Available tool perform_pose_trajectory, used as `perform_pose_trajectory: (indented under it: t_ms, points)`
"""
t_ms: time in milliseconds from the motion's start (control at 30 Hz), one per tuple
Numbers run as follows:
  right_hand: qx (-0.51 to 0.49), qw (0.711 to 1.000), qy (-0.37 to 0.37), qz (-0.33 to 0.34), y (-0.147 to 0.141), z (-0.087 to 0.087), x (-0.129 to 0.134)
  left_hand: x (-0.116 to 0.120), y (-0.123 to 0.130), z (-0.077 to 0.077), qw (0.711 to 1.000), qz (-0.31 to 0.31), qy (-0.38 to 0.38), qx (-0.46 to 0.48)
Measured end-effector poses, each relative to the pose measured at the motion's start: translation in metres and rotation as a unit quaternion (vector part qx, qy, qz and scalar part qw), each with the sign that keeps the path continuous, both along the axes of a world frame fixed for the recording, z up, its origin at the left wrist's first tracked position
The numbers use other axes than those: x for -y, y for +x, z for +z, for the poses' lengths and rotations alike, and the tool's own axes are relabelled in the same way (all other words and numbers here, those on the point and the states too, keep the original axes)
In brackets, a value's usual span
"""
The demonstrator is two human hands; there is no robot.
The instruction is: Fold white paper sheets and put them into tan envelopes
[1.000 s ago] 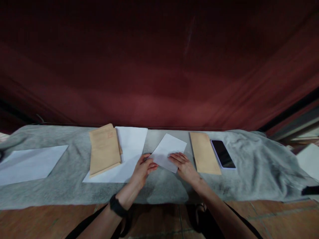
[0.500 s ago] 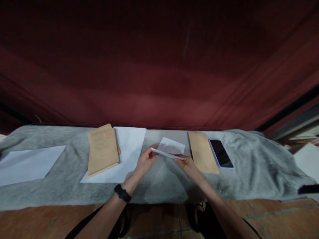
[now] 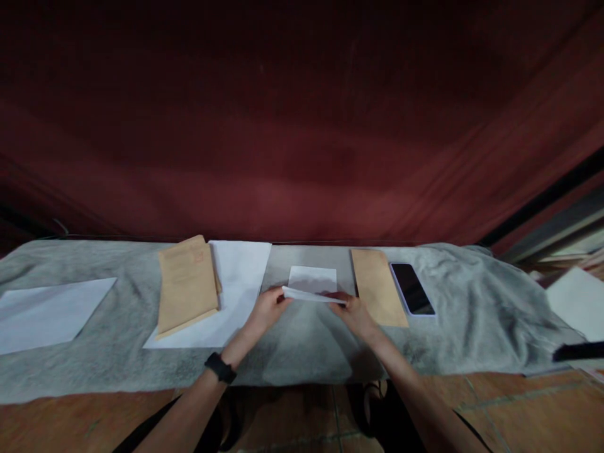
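A folded white paper [image 3: 311, 296] is held nearly edge-on between both hands, above the grey cloth [image 3: 302, 352]. My left hand [image 3: 268, 308] pinches its left end, and my right hand [image 3: 353, 311] grips its right end. Just behind it a small white paper [image 3: 313, 277] lies on the cloth, its near edge hidden by the held one. To the right of my right hand lies a brown envelope [image 3: 377, 286]. Brown envelopes [image 3: 186, 283] rest on large white sheets [image 3: 243, 264] to the left of my left hand.
A phone [image 3: 413, 289] lies right of the single envelope. Another white sheet [image 3: 51, 311] is at the far left. White paper [image 3: 578, 302] and a black object [image 3: 578, 351] are at the far right. A dark red surface [image 3: 302, 157] rises behind the cloth.
The held paper has tipped to a flatter slant, its left end slightly lower. The small paper behind now lies squarer and a little to the left. The whole view has shifted slightly.
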State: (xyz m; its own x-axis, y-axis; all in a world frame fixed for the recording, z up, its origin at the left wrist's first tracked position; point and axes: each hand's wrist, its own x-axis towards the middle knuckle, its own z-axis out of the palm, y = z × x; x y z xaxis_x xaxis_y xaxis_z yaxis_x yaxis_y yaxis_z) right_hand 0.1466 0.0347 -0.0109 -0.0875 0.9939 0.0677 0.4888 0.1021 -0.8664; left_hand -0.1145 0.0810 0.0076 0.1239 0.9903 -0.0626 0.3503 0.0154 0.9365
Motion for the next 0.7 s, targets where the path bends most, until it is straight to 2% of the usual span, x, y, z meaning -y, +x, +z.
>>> perform_pose_trajectory:
  t_ms: [67,133,267,433,567,700]
  points:
    - [0.0,1.0,0.004,0.029,0.0,0.003,0.001,-0.003,-0.002,-0.003,0.999,-0.034,0.011,-0.008]
    - [0.027,0.999,0.013,0.019,-0.001,0.003,0.0,-0.005,-0.004,-0.006,0.998,-0.047,0.031,-0.014]
    - [0.12,0.99,0.033,-0.06,-0.002,-0.007,-0.006,-0.007,-0.004,-0.011,0.997,-0.032,0.058,-0.044]
    - [0.202,0.973,0.052,-0.102,-0.009,-0.016,-0.007,-0.007,0.005,-0.011,0.996,-0.012,0.067,-0.055]
    - [0.254,0.956,0.051,-0.137,-0.016,-0.015,-0.006,-0.005,0.012,-0.007,0.991,0.016,0.075,-0.108]
    - [0.267,0.952,0.03,-0.144,-0.02,-0.009,-0.007,-0.006,0.016,-0.007,0.99,0.026,0.07,-0.118]
